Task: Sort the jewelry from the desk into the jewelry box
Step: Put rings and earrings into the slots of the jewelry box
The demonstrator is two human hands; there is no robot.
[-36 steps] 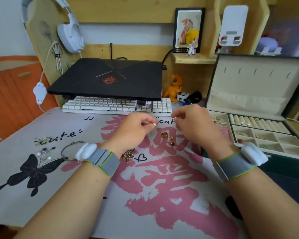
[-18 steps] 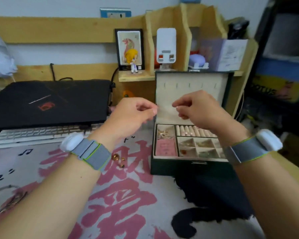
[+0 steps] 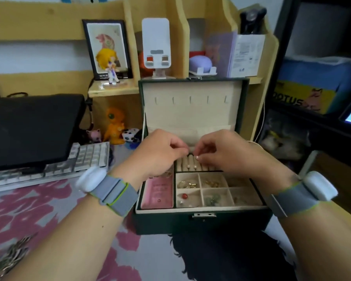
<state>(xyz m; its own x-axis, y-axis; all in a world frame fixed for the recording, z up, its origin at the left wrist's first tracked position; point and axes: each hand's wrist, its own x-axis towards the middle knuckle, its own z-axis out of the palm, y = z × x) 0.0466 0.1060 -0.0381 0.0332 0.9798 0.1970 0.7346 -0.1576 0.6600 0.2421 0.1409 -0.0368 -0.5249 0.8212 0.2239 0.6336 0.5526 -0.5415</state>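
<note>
Near edge, lower left: loose chains and a bangle (image 3: 10,254) lying on the counter (image 3: 55,201), not yet sorted and well apart from both hands; a sign, judged from this lie, of work remaining. Next: open jewelry box (image 3: 203,220) standing on the counter, lid upright. Front compartments partly filled: gold pieces (image 3: 187,184) in the upper left cell, more gold (image 3: 212,183) in the cell beside it, a red bead (image 3: 184,196) below, green pieces (image 3: 213,199) in the lower middle cell, a pink card (image 3: 157,191) in the long left tray. Task judged well under way, neither finished nor near its start. Behind the cells: ring rolls (image 3: 190,165) carrying two pearl studs (image 3: 192,168) already seated. Above the rolls: left hand (image 3: 158,153) and right hand (image 3: 221,153) close together, almost touching. Right fingers (image 3: 201,157) curled, pinching a small pearl earring (image 3: 197,157) just over the roll slots, apparently about to be pressed in. Left fingers (image 3: 178,149) curled and pressed together beside the earring; held item, if any, impossible to tell. Farthest: keyboard (image 3: 89,157), closed laptop (image 3: 32,128) and wooden shelf (image 3: 109,90) with figurines.
</note>
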